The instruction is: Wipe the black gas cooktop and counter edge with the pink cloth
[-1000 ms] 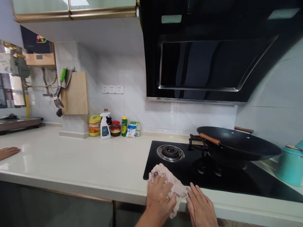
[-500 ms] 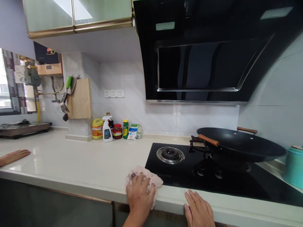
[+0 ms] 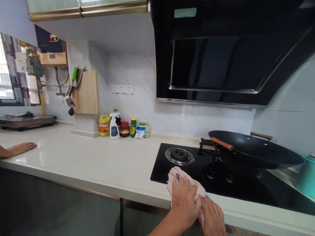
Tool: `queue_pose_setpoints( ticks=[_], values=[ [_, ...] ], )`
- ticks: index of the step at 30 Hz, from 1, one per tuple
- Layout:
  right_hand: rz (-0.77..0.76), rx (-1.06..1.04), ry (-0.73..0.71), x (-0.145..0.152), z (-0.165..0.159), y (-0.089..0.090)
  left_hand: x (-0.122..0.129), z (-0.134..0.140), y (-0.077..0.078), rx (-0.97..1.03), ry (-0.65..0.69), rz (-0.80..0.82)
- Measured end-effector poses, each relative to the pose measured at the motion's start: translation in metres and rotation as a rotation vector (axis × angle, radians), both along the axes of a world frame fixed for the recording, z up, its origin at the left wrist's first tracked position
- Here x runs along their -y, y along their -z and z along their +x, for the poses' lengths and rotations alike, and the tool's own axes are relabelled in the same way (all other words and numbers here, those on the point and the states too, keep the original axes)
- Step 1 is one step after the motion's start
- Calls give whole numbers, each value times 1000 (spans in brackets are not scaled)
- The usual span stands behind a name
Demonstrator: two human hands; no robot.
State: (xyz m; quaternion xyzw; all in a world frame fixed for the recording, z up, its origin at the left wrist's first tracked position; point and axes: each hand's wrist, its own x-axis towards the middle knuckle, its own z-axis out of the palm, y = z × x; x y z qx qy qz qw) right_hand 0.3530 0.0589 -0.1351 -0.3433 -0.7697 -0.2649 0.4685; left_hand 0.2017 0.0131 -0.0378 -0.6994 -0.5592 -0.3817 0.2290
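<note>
A pale pink cloth (image 3: 177,171) lies bunched over the front edge of the black gas hob (image 3: 157,170). My left hand (image 3: 184,200) presses down on it with curled fingers. Close against its right side, my right hand (image 3: 212,213) has its fingers bent over the counter's front edge, with a hanging fold of the cloth at its thumb side. Part of the right hand's grip is hidden. The ringed burner (image 3: 179,155) is just beyond the cloth.
A large black wok (image 3: 256,149) sits on the right burner, beside a turquoise pot (image 3: 306,177). A white spray bottle (image 3: 114,127), a yellow jug (image 3: 104,125) and several containers line the wall. Another person's hand (image 3: 23,149) rests on the counter (image 3: 93,157) at left.
My left hand has moved right with the cloth, from the counter onto the hob's front edge, and now meets my right hand. The view has tilted down slightly.
</note>
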Motion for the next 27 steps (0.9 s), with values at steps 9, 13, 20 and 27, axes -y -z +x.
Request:
queue_pose_setpoints(
  ticks=[9, 13, 20, 27],
  values=[
    [-493, -417, -138, 20, 13, -63, 21, -25, 4, 225, 208, -13],
    [-469, -236, -159, 24, -25, -95, 29, -55, -5, 392, 293, -31],
    [-657, 195, -3, 20, -92, -118, 23, -126, -26, 431, -5, -72],
    [-790, 167, -4, -10, -54, -143, 10, -115, -35, 308, 6, -280]
  ],
)
